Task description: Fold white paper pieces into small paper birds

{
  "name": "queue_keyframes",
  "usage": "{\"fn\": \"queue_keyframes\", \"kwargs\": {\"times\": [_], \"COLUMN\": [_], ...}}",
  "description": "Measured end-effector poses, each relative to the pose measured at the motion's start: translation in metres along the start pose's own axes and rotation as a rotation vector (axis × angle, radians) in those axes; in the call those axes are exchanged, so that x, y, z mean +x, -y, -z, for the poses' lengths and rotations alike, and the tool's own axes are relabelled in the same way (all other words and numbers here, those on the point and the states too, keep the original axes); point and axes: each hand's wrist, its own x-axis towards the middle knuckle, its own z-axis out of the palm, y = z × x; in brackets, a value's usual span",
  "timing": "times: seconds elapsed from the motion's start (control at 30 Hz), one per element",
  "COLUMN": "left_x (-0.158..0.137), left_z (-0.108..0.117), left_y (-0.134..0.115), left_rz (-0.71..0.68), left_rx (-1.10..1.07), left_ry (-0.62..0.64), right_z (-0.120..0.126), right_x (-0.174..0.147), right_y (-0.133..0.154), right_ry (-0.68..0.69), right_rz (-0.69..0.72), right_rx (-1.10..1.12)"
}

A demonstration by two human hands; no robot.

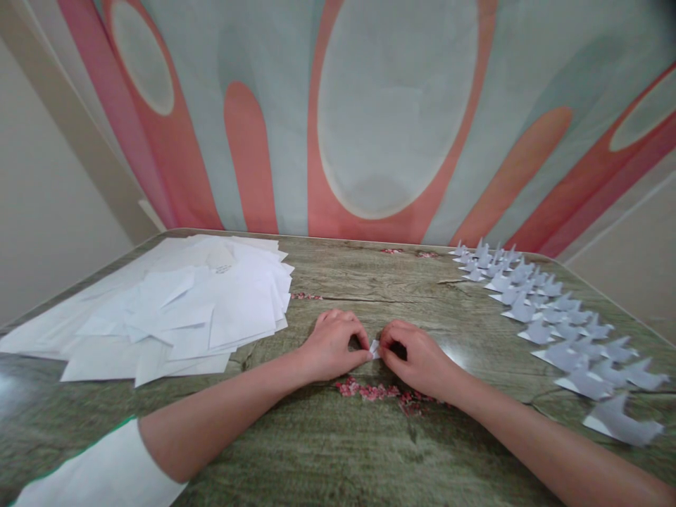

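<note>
A small piece of folded white paper (374,348) is between my two hands, just above or on the table near its middle. My left hand (336,345) pinches its left side between thumb and fingertips. From the other side, my right hand (412,355) is closed with its fingertips on the paper's right edge. Most of the paper's shape is hidden by my fingers, so its folds cannot be made out.
A broad, loose pile of white paper sheets (248,296) covers the table's left side. Along the right edge stand rows of several folded white paper birds (562,352). The wood-patterned table (338,451) has printed pink flowers. A patterned red and grey-green backdrop (290,176) rises behind it.
</note>
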Motion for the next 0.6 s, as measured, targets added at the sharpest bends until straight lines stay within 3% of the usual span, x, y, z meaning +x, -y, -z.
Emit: {"fn": "queue_keyframes", "kwargs": {"times": [0.6], "left_x": [-0.0030], "left_z": [0.0015], "left_y": [0.0002], "left_rz": [-0.047], "left_rx": [0.010], "left_ry": [0.014], "right_z": [0.0007], "right_x": [0.0007], "right_y": [0.0059], "right_ry": [0.009], "right_rz": [-0.030], "right_rx": [-0.067]}}
